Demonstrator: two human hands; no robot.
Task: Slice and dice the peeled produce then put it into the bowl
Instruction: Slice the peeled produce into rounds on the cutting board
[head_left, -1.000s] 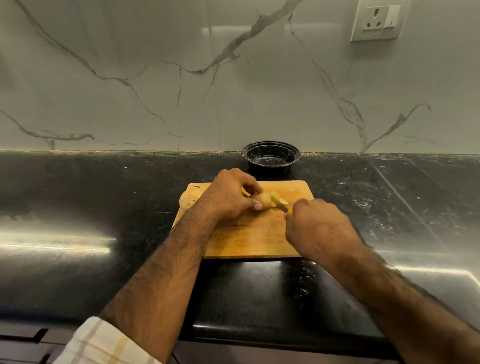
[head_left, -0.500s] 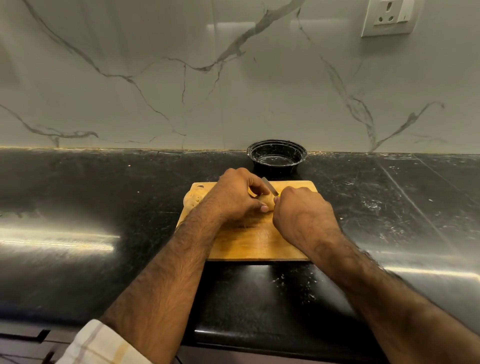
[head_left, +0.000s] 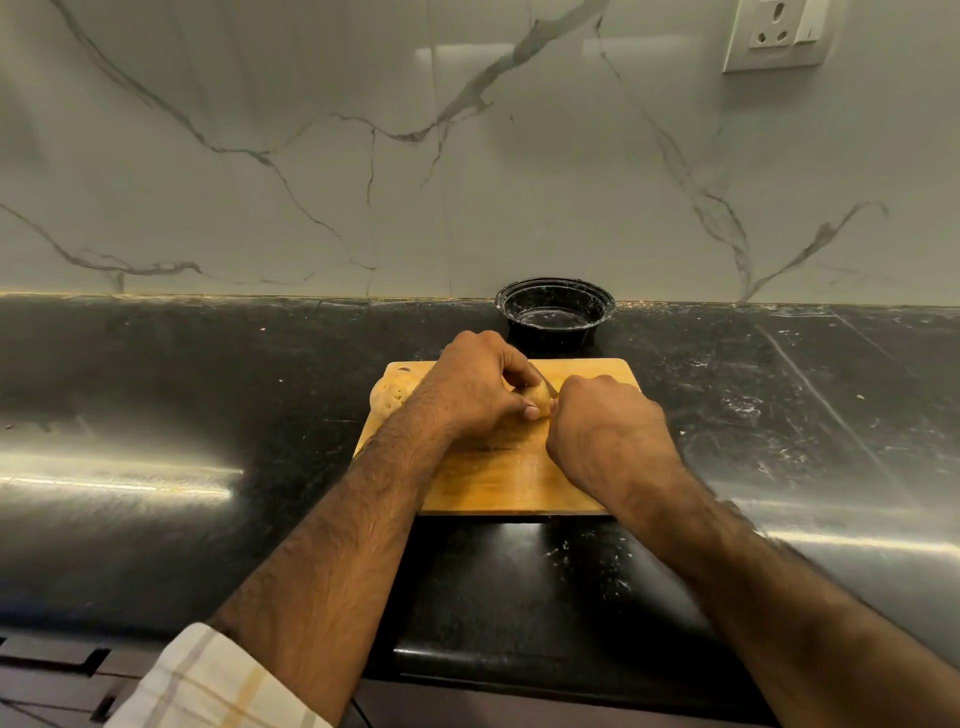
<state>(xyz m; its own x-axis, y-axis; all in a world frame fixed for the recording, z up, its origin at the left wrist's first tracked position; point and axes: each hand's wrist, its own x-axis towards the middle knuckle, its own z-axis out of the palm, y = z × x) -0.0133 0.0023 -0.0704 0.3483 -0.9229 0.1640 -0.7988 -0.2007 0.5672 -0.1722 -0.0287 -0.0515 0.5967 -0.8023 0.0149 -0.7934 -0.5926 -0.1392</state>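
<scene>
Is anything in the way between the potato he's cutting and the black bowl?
Nothing visible blocks it. The potato piece sits on the cutting board under the left hand; the black bowl stands just behind the board, apart from it, with only bare counter between.

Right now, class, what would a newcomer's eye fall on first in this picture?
Two bare hands meet mid-frame over a wooden cutting board: the left hand grips a peeled potato piece, the right hand is curled beside it. Behind stands a black bowl, against the marble wall.
</scene>
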